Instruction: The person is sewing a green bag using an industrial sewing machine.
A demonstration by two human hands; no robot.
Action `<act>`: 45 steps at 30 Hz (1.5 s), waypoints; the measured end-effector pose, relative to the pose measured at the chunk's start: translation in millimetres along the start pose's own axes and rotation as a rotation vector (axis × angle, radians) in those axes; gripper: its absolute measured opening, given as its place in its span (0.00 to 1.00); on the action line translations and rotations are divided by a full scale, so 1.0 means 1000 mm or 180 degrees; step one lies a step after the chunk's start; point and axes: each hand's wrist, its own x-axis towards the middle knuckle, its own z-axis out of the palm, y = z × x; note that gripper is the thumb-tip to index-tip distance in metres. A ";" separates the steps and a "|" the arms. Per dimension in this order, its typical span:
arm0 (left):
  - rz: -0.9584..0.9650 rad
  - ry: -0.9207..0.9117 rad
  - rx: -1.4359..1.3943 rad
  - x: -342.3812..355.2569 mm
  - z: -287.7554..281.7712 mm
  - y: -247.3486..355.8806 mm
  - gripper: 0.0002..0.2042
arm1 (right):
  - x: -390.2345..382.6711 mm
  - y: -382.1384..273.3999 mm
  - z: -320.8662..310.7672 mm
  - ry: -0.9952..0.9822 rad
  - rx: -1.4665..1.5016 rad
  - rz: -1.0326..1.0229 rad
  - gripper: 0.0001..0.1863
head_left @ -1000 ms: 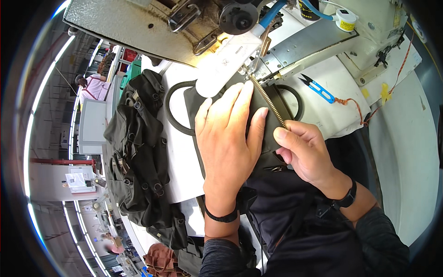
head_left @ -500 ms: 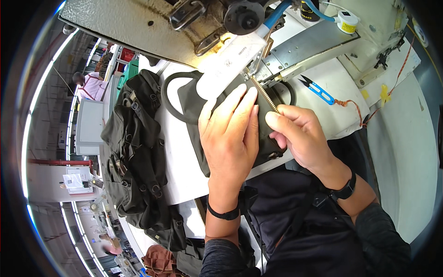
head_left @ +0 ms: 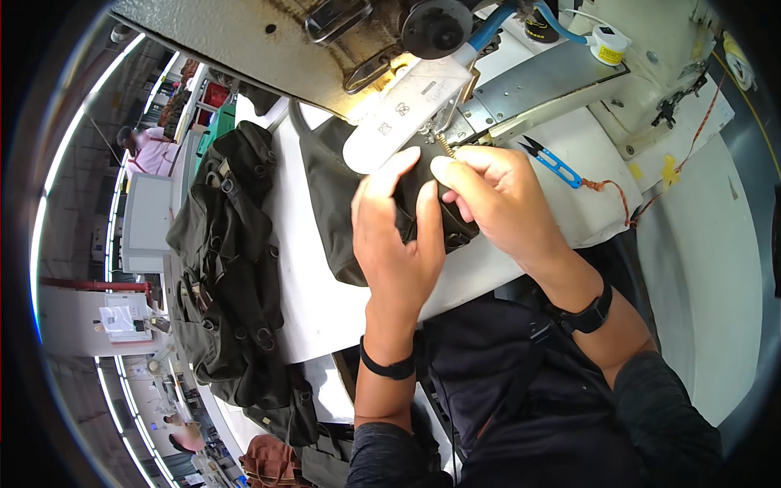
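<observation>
A dark olive fabric bag [head_left: 333, 191] lies under the sewing machine's presser foot [head_left: 434, 128]. Along its edge a short stretch of brass-toothed zipper [head_left: 445, 146] shows between the foot and my right hand [head_left: 500, 203]. Thumb and forefinger of that hand are pinched on the zipper. My left hand [head_left: 397, 240] rests on the bag, fingers bent and spread apart from the thumb, gripping nothing visible. Its fingertips are close to the white machine guard [head_left: 399, 114].
Blue thread snips [head_left: 553, 165] on an orange cord lie right of the machine arm [head_left: 537, 81]. A heap of dark olive bags [head_left: 232, 268] covers the left side of the white table [head_left: 313, 317]. A reddish-brown bag [head_left: 272, 459] sits lower left. Another person [head_left: 150, 150] is far left.
The zipper and bag have moved up toward the presser foot, my right hand going along with them, so less zipper shows. My left fingers, flat and together before, are now bent and apart.
</observation>
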 end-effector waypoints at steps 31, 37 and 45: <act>0.0543 0.0821 0.0555 -0.004 0.022 -0.011 0.12 | 0.001 -0.006 -0.006 -0.0091 0.0217 -0.0002 0.09; 0.0523 0.0856 0.0463 0.000 0.025 -0.016 0.12 | 0.004 -0.007 -0.006 -0.0113 0.0192 0.0000 0.09; 0.0511 0.0802 0.0396 0.010 0.025 -0.023 0.11 | 0.003 -0.019 -0.009 0.0043 -0.0094 0.0113 0.10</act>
